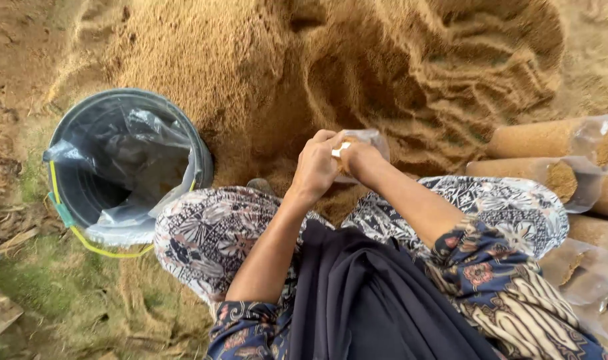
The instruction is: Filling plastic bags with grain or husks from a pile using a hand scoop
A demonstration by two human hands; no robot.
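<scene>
Off at nine o'clock from the person stood a dark bucket [84,187] lined with loose clear plastic, its yellow handle drooping to the ground, well apart from both hands. Moving rightward, the left hand [315,167] was curled around the near side of a small clear plastic bag [367,143] partly filled with sawdust, the fingers bent and pressing against it. The bag sat between the two hands, just above the person's patterned lap, at twelve o'clock from the body and touching the foot of the big sawdust heap [331,60]. The right hand [361,159] was closed on the bag's mouth, with something small and white pinched at the fingertips; what it was could not be made out. By the look of it the bag would handle as a soft, floppy thing: thin slippery film, a loose grainy fill that shifts and spills if tilted, moderately weighty for its size. The safest hold seemed to be the gathered neck, with the other hand steadying its side. Farther at three o'clock lay a stack of packed sawdust bags [557,143] on their sides, apart from the hands.
</scene>
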